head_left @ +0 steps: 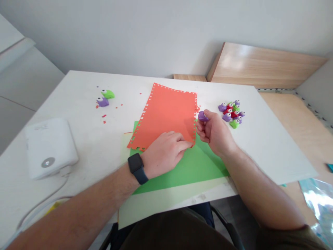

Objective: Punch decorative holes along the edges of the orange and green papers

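White worktop (270, 149). At left: rounded white device (49, 139), cabled; loose purple figure (103, 102), green figure (108, 94), orange scraps (104, 116). At right: cluster of glossy eyed figures (235, 114). Orange sheet (171, 111), edges perforated, over green sheet (179, 177); left hand (165, 151) obstructing its near edge, fingers' grip indiscernible. Right hand (215, 132): fingers closed around gripped purple figure (202, 116).

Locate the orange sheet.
Head view, centre of frame: the orange sheet lies partly over the green sheet, with the left hand at its near edge and the right hand beside its right edge.
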`<state>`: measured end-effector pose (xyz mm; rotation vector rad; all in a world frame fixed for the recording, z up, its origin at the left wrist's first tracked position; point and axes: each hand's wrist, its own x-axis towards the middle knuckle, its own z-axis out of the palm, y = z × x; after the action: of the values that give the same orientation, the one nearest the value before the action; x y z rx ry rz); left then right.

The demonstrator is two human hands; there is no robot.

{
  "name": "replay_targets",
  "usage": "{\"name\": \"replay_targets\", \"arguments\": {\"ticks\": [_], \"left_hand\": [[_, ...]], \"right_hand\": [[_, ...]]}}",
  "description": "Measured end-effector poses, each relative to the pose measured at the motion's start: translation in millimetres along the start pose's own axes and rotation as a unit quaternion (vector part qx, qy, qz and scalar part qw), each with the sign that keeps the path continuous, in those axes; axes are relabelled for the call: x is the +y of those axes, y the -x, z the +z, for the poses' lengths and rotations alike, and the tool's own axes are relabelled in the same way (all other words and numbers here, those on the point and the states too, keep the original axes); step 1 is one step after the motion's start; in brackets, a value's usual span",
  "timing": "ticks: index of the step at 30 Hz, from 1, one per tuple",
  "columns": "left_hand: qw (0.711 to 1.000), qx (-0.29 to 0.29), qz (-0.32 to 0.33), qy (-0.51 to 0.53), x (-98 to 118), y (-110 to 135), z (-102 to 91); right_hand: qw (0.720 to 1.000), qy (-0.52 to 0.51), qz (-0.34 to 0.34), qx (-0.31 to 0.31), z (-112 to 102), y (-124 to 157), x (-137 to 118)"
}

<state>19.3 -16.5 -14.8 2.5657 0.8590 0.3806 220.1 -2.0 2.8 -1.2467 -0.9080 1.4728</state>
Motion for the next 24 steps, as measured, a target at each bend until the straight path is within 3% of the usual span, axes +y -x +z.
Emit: {"name": "replay_targets", "arguments": {"ticks": [8,12,18,24], "left_hand": [[0.998,0.026,0.045,-0.032,-2.7,1.9,3.8],[0.992,0.084,0.065,-0.063,-4.6,2.2,-0.8],[0.976,0.183,0.063,-0.1,-4.2,2.8,-5.2],[0.977,0.179,0.051,-0.106,-6.0,3.2,-2.0]], "right_hand": [[0.996,0.074,-0.045,-0.005,-4.3,-2.4,7.8],[0.994,0.093,-0.063,-0.004,-4.7,-0.7,7.6],[0.983,0.151,-0.087,0.051,-8.0,0.4,5.6],[0.984,0.165,-0.052,-0.036,-3.4,10.3,-1.6]]}}
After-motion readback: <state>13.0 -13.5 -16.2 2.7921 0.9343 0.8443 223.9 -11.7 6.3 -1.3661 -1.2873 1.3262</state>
